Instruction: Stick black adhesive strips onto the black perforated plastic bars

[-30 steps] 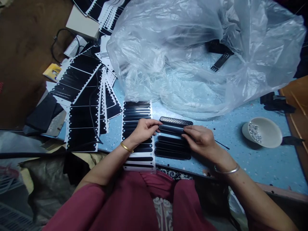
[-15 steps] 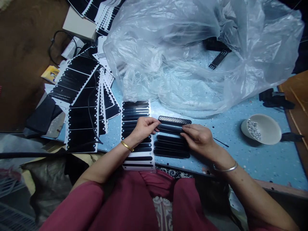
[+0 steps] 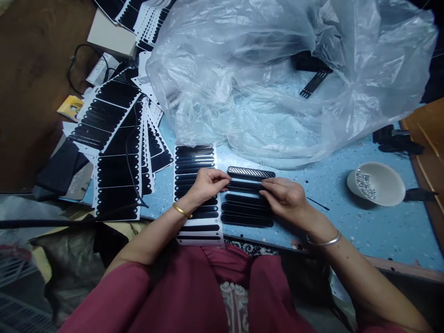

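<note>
A slim black strip with rounded ends lies between my hands, one end at each. My left hand pinches its left end between thumb and fingertips. At the right end my right hand grips it the same way. Just beyond it is a black strip with a silver lattice pattern. Several more black strips lie side by side nearer my body. Under my left wrist is a white sheet of black strip-shaped stickers, partly covered by the forearm.
A large clear plastic bag spreads over the back of the blue speckled table. Piled sticker sheets and a black cable lie left. At right stands a white bowl with small shiny pieces, near a thin black stick.
Both hands keep hold of the strip's two ends with barely any movement. The whole view has shifted very slightly.
</note>
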### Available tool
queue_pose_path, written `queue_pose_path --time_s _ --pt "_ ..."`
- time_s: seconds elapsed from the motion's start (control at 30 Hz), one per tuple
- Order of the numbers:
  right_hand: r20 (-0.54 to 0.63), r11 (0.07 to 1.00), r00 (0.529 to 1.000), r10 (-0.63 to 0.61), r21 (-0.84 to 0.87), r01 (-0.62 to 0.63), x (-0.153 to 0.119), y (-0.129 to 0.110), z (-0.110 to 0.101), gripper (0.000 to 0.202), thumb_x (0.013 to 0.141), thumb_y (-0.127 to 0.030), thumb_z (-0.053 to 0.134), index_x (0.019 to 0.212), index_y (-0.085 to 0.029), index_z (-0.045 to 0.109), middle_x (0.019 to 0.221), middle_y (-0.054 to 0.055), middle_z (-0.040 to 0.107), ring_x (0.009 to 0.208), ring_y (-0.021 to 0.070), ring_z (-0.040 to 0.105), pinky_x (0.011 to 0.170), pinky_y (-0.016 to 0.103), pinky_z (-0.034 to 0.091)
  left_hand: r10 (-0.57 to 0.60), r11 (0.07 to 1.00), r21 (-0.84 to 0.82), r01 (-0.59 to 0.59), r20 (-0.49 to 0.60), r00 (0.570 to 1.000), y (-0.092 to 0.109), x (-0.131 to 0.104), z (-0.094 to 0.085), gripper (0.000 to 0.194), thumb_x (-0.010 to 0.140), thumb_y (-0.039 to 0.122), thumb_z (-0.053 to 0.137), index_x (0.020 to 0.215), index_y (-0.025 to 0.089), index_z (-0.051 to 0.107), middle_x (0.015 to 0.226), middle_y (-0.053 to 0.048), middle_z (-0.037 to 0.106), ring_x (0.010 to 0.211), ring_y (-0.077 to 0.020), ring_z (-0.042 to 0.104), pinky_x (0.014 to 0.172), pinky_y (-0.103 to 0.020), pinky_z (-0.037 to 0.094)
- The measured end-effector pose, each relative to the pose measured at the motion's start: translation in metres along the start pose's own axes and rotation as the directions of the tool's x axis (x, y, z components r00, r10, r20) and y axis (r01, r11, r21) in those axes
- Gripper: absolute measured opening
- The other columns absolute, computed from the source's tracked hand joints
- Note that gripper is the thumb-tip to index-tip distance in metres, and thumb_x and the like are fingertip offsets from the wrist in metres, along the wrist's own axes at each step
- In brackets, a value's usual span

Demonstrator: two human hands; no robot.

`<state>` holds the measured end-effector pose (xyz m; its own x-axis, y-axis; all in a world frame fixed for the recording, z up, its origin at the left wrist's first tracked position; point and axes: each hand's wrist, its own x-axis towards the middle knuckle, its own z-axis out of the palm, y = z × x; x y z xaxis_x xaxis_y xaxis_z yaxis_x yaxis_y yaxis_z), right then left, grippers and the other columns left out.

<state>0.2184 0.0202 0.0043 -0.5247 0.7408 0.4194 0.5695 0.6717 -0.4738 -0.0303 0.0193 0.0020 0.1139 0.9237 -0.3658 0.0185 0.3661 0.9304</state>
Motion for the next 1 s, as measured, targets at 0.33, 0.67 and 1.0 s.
queue_pose_path --time_s 0.33,0.67,1.0 --pt "0.043 0.994 0.997 0.057 0.086 -0.060 -0.001 0.006 -0.004 0.015 0.088 -0.021 0.061 0.095 -0.017 0.074 0.090 0.010 0.075 0.079 0.0199 0.071 0.072 0.032 0.059 0.137 0.968 0.215 -0.132 -0.009 0.990 -0.001 -0.002 0.002 0.014 0.073 0.022 0.071 0.080 0.012 0.076 0.069 -0.005 0.071 0.055 -0.0113 0.060 0.052 -0.019 0.046" --pt "0.056 0.909 0.966 0.253 0.329 -0.257 -0.010 0.014 -0.001 0.015 0.083 -0.031 0.070 0.094 -0.022 0.076 0.088 0.006 0.076 0.083 0.0197 0.071 0.077 0.035 0.059 0.154 0.963 0.224 -0.147 -0.014 0.988 0.000 -0.001 0.000 0.017 0.072 0.027 0.073 0.080 0.012 0.077 0.076 -0.008 0.074 0.066 -0.0160 0.065 0.059 -0.023 0.051" --pt "0.050 0.871 0.952 0.302 0.391 -0.297 -0.012 0.014 0.000 0.014 0.083 -0.030 0.069 0.093 -0.024 0.076 0.088 0.005 0.076 0.084 0.0195 0.070 0.077 0.036 0.060 0.160 0.960 0.231 -0.156 -0.002 0.987 -0.001 0.000 -0.001 0.018 0.072 0.029 0.074 0.081 0.013 0.076 0.080 -0.008 0.075 0.070 -0.0172 0.067 0.065 -0.025 0.053"
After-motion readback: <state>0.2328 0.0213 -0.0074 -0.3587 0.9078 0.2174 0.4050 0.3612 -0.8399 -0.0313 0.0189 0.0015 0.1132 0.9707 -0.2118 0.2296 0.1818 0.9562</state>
